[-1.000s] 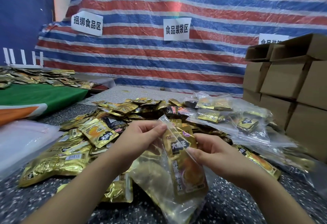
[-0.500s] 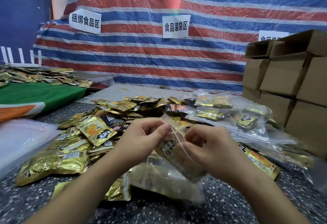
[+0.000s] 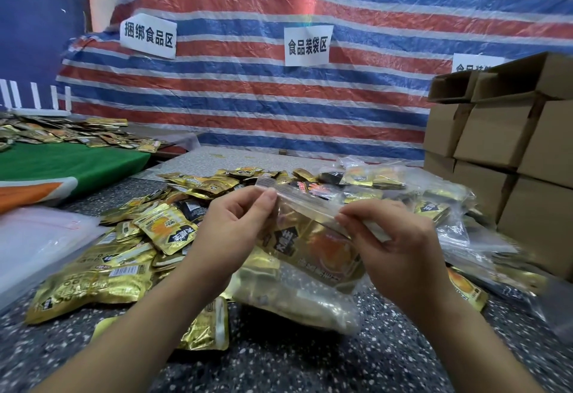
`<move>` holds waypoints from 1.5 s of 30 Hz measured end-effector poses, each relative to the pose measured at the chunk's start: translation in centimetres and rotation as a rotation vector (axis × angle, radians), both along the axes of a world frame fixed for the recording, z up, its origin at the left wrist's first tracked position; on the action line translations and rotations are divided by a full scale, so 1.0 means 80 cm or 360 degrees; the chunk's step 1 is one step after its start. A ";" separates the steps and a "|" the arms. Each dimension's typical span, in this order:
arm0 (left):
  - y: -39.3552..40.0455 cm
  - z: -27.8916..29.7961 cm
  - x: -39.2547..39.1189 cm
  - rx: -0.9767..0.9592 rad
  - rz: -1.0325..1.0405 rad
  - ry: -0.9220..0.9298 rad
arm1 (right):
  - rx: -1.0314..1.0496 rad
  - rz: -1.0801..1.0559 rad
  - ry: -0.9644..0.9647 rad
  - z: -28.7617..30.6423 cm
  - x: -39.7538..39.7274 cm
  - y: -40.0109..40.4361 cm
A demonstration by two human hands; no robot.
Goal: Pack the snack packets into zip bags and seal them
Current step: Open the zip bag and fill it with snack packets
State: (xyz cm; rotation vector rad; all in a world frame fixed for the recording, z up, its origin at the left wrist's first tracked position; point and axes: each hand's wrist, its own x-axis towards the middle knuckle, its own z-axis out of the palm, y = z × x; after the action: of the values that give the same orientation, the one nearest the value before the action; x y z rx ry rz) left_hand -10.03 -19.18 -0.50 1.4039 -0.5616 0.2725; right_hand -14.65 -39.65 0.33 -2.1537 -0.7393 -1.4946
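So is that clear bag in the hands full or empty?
Not empty: gold snack packets show through the zip bag. The left hand and right hand pinch its top strip. Whether it is sealed, cannot tell.

Bare forearms, no sleeves (no rings either).

We see a dark speckled desk (image 3: 279, 361) carrying a loose heap of gold snack packets (image 3: 124, 262). Filled zip bags (image 3: 434, 206) lie at its right, and cardboard boxes (image 3: 511, 157) stand stacked beyond them.
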 end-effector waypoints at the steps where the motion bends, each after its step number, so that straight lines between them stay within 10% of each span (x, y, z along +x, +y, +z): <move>1: 0.000 0.001 -0.001 0.0000 -0.0011 0.0006 | -0.0022 -0.0009 -0.0029 0.001 0.000 0.000; 19: -0.003 0.013 -0.008 -0.0268 -0.0193 0.0032 | -0.0015 0.0050 -0.0253 0.010 -0.002 0.003; 29: -0.009 0.024 -0.007 -0.0492 -0.0110 0.0062 | 0.1185 0.0641 0.1370 0.001 0.000 0.008; 45: -0.030 0.041 0.018 -0.0410 -0.0048 0.0130 | 0.1227 0.0514 0.1245 -0.002 0.012 -0.007</move>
State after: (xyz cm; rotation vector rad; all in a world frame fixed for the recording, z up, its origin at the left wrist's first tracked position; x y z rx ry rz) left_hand -8.62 -21.57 2.78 1.1514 -0.4622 0.2527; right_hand -13.72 -40.24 0.14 -1.6733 -0.1577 -0.5255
